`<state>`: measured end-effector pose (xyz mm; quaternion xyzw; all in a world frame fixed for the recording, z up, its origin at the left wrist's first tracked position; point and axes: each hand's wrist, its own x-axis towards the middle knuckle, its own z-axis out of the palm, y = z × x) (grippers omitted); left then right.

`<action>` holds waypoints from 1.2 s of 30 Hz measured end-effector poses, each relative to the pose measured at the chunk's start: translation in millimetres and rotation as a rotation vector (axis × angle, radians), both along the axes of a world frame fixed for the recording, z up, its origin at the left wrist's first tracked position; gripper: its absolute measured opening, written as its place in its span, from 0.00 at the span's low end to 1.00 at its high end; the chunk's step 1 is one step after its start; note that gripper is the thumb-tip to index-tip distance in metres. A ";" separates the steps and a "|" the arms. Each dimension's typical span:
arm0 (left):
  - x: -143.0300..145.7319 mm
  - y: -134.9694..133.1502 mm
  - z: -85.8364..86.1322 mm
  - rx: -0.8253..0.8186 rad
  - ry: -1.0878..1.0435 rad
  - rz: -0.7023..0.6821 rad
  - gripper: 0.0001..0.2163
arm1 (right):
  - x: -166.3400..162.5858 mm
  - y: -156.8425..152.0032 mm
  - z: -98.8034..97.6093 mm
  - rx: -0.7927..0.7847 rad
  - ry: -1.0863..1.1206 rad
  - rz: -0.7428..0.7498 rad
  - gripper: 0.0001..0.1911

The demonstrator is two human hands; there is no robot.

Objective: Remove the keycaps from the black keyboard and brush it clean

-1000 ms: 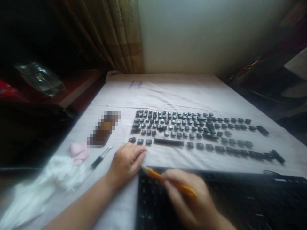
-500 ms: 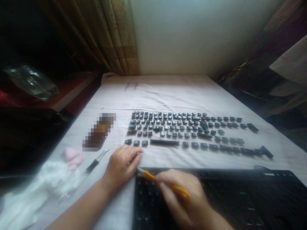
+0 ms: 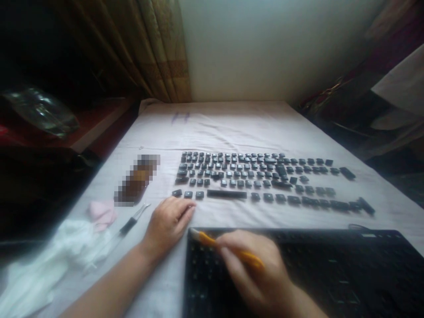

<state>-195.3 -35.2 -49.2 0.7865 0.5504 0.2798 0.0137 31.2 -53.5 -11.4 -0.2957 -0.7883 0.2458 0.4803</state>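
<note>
My right hand [image 3: 261, 269] is closed around the orange handle of a brush [image 3: 208, 238] with pale bristles. The bristle end touches the upper left corner of a black keyboard base [image 3: 311, 251] that has its keycaps off. Left of that corner, my left hand [image 3: 170, 218] rests palm down on the cloth, loosely bent, with a small gap between thumb and forefinger; nothing shows in it. Just beyond it, loose black keycaps [image 3: 233, 167] lie in rows in keyboard order, with the long space bar [image 3: 227, 194] in the nearest row.
A pale cloth [image 3: 212, 132] covers the table. On the left lie a keycap puller-like tool [image 3: 129, 225] with wire prongs, a pink cloth [image 3: 102, 214], a crumpled white cloth [image 3: 56, 260] and a blurred-out brown object [image 3: 137, 181]. A curtain [image 3: 159, 53] hangs behind.
The brush tip has shifted very slightly up and left at the keyboard base's corner. The view has tilted a little; my left hand stays in place on the cloth.
</note>
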 end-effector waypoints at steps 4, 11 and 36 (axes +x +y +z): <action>0.4 0.6 0.1 -0.025 -0.006 0.010 0.06 | 0.2 1.3 -0.1 0.014 0.007 0.024 0.12; 0.9 -0.7 1.7 -0.060 -0.010 0.007 0.06 | 2.9 1.0 6.1 0.026 -0.006 -0.026 0.11; -0.9 1.1 4.1 -0.072 0.071 0.000 0.07 | 11.9 -6.2 10.3 -0.033 -0.031 -0.153 0.06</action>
